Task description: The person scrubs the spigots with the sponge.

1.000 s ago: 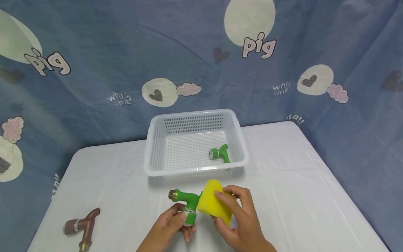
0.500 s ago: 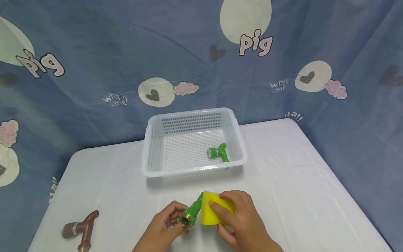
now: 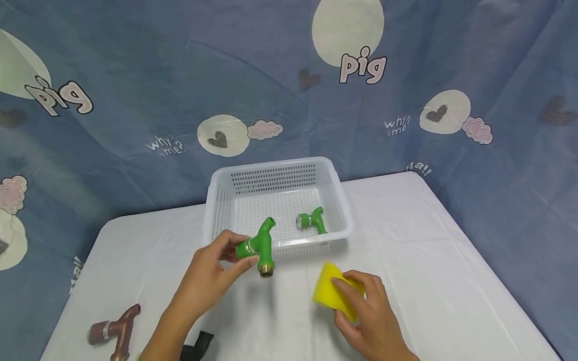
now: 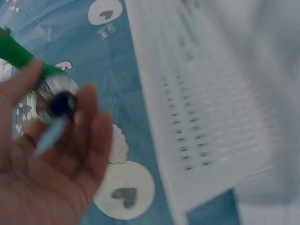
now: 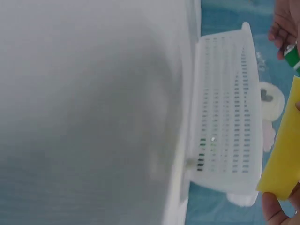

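In the head view my left hand [image 3: 209,273] holds a green faucet [image 3: 263,245] by its knob end, thumb and fingers round it, above the table before the basket's front rim. Its brass threaded end points down toward me. The left wrist view shows the same green faucet [image 4: 18,51], blurred, between thumb and fingers. My right hand [image 3: 368,311] pinches a yellow sponge [image 3: 336,291] over the table to the right, apart from the faucet. A second green faucet [image 3: 312,220] lies inside the white basket [image 3: 212,200], at its right front.
A brown faucet [image 3: 118,331] with a brass end lies on the white table [image 3: 429,260] at the left front. Beside my left forearm shows a black strap-like thing [image 3: 198,346], partly hidden. A blue printed cloth [image 3: 271,75] hangs behind the table.
My left hand has lifted the green faucet away from the sponge, forward and left toward the basket, and turned it. My right hand has moved slightly right with the sponge.
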Tool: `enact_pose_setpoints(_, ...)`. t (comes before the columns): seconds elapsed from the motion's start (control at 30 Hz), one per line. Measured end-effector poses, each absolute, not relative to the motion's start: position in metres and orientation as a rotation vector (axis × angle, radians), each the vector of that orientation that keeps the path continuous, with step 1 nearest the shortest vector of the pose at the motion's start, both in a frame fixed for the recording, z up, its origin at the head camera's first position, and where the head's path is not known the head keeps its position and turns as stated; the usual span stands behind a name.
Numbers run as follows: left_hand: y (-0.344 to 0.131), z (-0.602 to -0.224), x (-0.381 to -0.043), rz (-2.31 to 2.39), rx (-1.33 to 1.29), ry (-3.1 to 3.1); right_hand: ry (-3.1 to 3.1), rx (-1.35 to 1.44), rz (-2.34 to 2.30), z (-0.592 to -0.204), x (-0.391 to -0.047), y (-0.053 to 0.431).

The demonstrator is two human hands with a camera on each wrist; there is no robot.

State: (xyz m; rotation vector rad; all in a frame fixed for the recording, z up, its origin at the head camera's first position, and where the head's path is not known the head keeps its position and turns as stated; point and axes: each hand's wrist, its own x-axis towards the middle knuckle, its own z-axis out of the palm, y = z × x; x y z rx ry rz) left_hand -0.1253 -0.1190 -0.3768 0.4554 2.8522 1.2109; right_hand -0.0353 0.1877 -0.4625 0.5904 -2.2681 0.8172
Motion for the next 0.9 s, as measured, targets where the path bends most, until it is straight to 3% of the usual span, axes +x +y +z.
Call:
enact_pose_setpoints(0.17, -0.103, -0.374, -0.167, 1.013, 0.461, 3.049, -2.317, 0.523, 0.848, -0.472, -0.027, 0.192)
enact_pose_setpoints(0.43, -0.082, -0.401, -0.217, 0.642, 0.387, 3.14, -2.296, 0.496, 0.909, -0.479, -0.025, 0.195)
enact_pose_setpoints(0.9, -0.056, -0.433, -0.248, 0.383, 0.402, 3.015, -2.283, 0.442, 0.922, -0.486, -0.026, 0.201)
